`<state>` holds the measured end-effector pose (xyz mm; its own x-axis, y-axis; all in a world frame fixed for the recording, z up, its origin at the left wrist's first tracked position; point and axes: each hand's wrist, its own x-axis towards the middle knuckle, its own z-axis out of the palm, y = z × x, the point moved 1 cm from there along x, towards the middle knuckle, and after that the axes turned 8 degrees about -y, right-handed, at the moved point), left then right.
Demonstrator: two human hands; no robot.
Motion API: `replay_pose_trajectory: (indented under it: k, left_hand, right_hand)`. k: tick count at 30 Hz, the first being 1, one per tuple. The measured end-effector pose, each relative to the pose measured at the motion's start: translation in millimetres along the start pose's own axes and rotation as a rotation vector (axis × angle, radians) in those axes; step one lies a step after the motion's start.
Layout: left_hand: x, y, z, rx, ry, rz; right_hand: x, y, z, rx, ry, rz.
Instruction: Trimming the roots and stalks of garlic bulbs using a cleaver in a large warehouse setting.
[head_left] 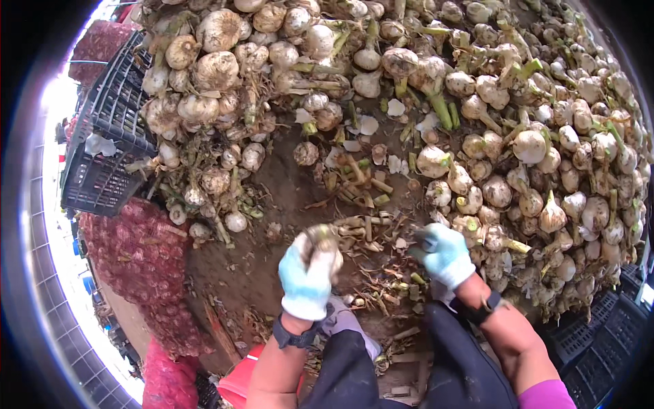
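My left hand (pixel 304 276), in a white and light-blue work glove, is closed around a garlic bulb (pixel 321 236) that is partly hidden by the fingers. To its right, my right hand (pixel 446 253), gloved the same way, is curled shut. A dark, blurred thing (pixel 419 243) shows at its fingers; its kind cannot be made out. Cut garlic stems (pixel 368 228) and dry skins lie on the brown ground between and beyond the hands. The nearest loose bulbs (pixel 470 225) lie just past my right hand.
Piles of garlic with stalks (pixel 218 75) rise at the far left and along the right (pixel 531 146). On the left stand a black plastic crate (pixel 105 170) and red mesh sacks (pixel 139 266) full of bulbs. More black crates (pixel 599 334) sit at lower right; a red container (pixel 238 382) is by my left forearm.
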<state>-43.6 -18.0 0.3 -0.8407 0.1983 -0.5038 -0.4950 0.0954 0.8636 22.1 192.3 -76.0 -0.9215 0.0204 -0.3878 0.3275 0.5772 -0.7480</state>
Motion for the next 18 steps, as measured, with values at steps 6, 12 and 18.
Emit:
replay_pose_trajectory:
  k: [6,12,18]
  left_hand:
    - [45,62,46,0.035,-0.443,0.336]
    - [190,30,-46,1.207,0.073,-0.398]
    - [162,-10,-40,0.661,-0.079,-0.075]
  right_hand:
    - [15,-4,-10,0.310,-0.009,0.226]
    - [20,-5,-11,0.422,-0.003,0.276]
    - [24,-19,-20,0.296,-0.019,0.219]
